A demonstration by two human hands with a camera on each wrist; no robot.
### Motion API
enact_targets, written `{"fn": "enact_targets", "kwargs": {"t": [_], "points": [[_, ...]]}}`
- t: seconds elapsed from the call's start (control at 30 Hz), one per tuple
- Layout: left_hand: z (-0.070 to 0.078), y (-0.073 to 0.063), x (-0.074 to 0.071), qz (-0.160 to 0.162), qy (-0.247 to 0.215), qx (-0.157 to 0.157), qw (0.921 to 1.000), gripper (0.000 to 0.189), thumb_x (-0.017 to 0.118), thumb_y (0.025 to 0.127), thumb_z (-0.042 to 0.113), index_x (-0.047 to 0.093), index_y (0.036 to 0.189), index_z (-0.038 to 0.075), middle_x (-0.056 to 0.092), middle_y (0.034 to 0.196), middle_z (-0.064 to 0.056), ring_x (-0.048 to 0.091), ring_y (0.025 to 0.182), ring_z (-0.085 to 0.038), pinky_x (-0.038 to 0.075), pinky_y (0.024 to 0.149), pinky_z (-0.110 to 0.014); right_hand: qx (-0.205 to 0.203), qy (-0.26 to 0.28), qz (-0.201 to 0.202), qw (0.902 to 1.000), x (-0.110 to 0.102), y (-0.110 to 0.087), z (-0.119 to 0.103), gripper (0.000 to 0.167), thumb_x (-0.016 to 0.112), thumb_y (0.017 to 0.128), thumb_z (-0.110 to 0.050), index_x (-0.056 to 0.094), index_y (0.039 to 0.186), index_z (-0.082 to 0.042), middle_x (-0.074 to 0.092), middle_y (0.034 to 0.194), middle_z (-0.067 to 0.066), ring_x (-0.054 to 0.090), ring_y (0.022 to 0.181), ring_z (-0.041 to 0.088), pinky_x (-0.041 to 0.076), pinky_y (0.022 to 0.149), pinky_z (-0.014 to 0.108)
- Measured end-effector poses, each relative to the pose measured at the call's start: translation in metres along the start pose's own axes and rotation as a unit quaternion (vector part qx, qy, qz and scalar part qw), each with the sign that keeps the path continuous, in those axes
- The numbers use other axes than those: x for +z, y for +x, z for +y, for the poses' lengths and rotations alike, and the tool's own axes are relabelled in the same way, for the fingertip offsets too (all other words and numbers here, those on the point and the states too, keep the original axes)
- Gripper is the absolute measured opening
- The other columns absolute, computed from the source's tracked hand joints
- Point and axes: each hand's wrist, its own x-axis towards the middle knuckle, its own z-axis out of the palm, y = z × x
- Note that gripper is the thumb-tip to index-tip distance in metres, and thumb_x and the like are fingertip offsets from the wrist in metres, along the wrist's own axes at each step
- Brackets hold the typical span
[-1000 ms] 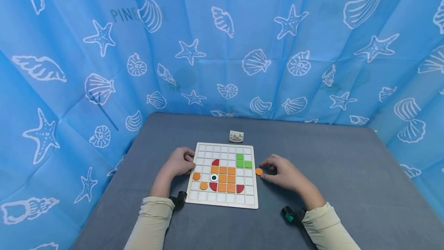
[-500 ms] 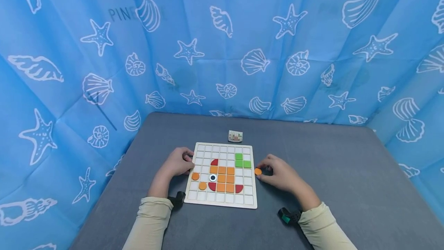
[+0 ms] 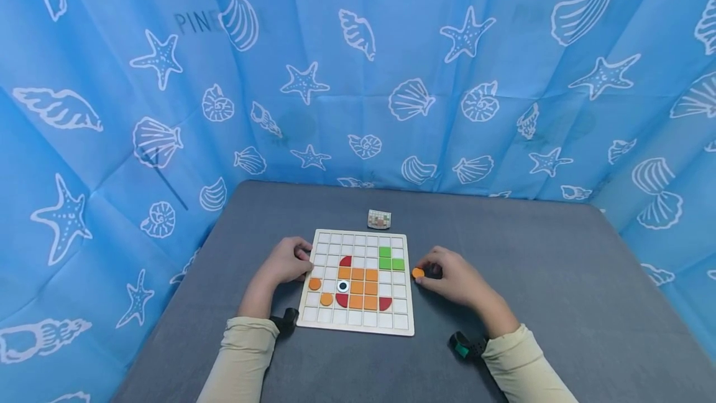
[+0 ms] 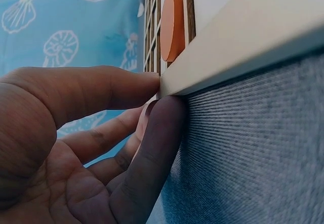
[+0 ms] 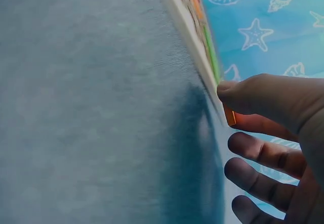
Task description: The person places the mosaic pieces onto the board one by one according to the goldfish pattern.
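Note:
A white grid board [image 3: 366, 322] in a pale frame lies on the grey table. It bears orange squares [image 3: 357, 288], red quarter-round pieces [image 3: 385, 304], green squares [image 3: 385, 258], a round eye piece [image 3: 343, 286] and two orange discs [image 3: 326, 299]. My left hand [image 3: 286, 261] holds the board's left edge, the thumb on the rim and a finger against its underside in the left wrist view. Just off the right edge, my right hand [image 3: 455, 275] pinches another orange disc [image 3: 417, 273] between thumb and index finger. Its other fingers are loosely bent [image 5: 263, 181].
Behind the board lies a small card [image 3: 379, 219] with a coloured grid picture. A blue curtain [image 3: 358, 79] printed with shells and starfish surrounds the back and sides of the grey table [image 3: 503, 241]. Both wrists wear black straps.
My right hand has shifted slightly away from me with the orange disc in its fingers, which now shows a little higher. The left hand keeps its place at the board's edge.

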Motion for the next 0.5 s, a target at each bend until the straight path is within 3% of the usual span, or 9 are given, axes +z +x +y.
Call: {"fn": "enact_targets", "kwargs": {"t": [0.23, 0.5], "points": [[0.000, 0.000, -0.001, 0.000, 0.000, 0.000, 1.0000, 0.041, 0.072, 0.090, -0.001, 0.065, 0.130, -0.003, 0.060, 0.094, -0.013, 0.066, 0.075, -0.024, 0.062, 0.062, -0.034, -0.024, 0.005, 0.008, 0.9997, -0.002, 0.009, -0.015, 0.020, 0.082, 0.093, -0.021, 0.079, 0.111, -0.011, 0.066, 0.102, 0.002, 0.057, 0.083, 0.014, 0.047, 0.067, 0.027], [0.001, -0.002, 0.000, 0.003, 0.002, 0.004, 1.0000, 0.040, 0.071, 0.091, -0.002, 0.065, 0.130, -0.004, 0.061, 0.094, -0.014, 0.066, 0.075, -0.024, 0.062, 0.063, -0.036, -0.054, 0.010, 0.006, 0.9984, 0.015, 0.037, -0.051, 0.022, 0.083, 0.093, -0.028, 0.079, 0.108, -0.013, 0.069, 0.103, 0.002, 0.062, 0.084, 0.018, 0.049, 0.067, 0.028]]}}
